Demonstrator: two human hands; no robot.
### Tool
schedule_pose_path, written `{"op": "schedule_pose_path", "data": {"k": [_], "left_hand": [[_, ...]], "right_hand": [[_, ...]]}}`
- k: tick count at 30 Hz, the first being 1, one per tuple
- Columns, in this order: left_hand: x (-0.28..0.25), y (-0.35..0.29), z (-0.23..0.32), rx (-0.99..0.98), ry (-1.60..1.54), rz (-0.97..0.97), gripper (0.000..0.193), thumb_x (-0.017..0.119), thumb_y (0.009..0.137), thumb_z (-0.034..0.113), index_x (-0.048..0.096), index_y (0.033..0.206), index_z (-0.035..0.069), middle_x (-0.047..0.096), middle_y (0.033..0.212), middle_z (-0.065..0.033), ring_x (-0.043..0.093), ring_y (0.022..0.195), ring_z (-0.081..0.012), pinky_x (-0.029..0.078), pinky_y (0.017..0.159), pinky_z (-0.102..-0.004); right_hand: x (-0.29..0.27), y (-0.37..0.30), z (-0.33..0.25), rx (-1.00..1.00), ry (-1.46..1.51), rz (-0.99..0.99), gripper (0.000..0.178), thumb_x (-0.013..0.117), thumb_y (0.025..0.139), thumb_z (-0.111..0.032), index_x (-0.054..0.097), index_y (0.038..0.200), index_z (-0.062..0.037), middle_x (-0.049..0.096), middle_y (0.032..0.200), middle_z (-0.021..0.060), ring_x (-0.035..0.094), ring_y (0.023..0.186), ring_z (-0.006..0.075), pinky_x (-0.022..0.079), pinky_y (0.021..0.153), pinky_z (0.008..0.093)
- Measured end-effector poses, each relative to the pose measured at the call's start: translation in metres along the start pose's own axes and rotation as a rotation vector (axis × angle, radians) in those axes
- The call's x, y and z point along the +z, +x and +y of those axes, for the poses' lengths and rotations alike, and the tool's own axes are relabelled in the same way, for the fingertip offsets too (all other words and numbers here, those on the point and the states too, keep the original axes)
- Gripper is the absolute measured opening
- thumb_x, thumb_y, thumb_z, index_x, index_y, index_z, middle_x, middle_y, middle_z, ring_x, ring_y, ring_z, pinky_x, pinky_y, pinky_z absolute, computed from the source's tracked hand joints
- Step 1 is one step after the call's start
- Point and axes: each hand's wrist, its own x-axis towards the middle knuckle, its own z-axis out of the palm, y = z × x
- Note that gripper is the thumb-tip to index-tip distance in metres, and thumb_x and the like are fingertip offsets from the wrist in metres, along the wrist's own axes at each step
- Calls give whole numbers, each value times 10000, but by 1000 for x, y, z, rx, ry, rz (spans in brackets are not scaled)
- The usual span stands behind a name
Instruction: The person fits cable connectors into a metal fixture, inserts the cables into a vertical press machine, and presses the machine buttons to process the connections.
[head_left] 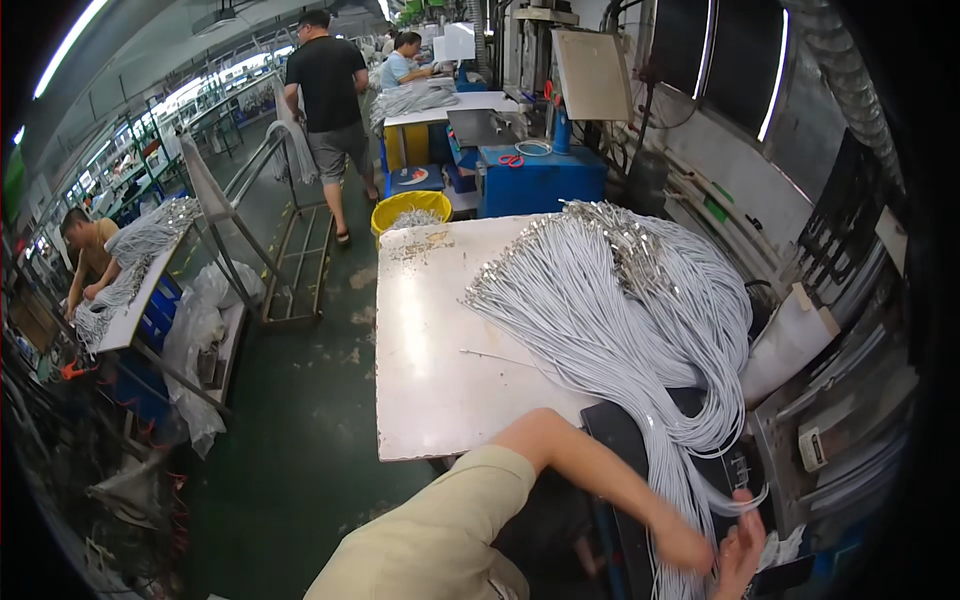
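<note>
A large bundle of thin white cables (600, 330) with metal end pieces lies across the table and drapes over its right edge toward me. My left hand (685, 548) reaches across to the hanging cables; its fingers are hidden and somewhat blurred. Close beside it, my right hand (740, 550) is closed, its fingertips at the curved ends of a few cables. Just beyond those fingertips sits a small metal fixture (740, 468) on a dark surface. Exactly how the fingers grip is hard to make out.
The pale tabletop (430, 350) has worn patches. Behind it stand a yellow bin (410, 208) and a blue cabinet (540, 185) with red scissors (511, 160). A metal rack (295, 260) stands at left. One person walks away; others sit at cable-covered tables.
</note>
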Motion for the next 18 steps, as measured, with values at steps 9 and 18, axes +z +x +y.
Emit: {"op": "schedule_pose_path", "data": {"k": [9, 18], "left_hand": [[-136, -45, -28, -583, 834, -539, 141, 652, 796, 186, 783, 763, 145, 764, 805, -94, 738, 839, -275, 496, 748, -513], [-164, -53, -1, -474, 546, -116, 245, 810, 789, 235, 641, 876, 80, 613, 784, -81, 651, 907, -297, 398, 1161, -479]], "right_hand": [[68, 108, -6, -378, -971, 598, 255, 737, 903, -248, 737, 1012, -17, 702, 798, 195, 699, 742, 363, 536, 687, 442], [60, -16, -90, -124, -724, 427, 183, 739, 913, -173, 735, 988, -6, 735, 824, 125, 713, 705, 231, 534, 649, 339]]}}
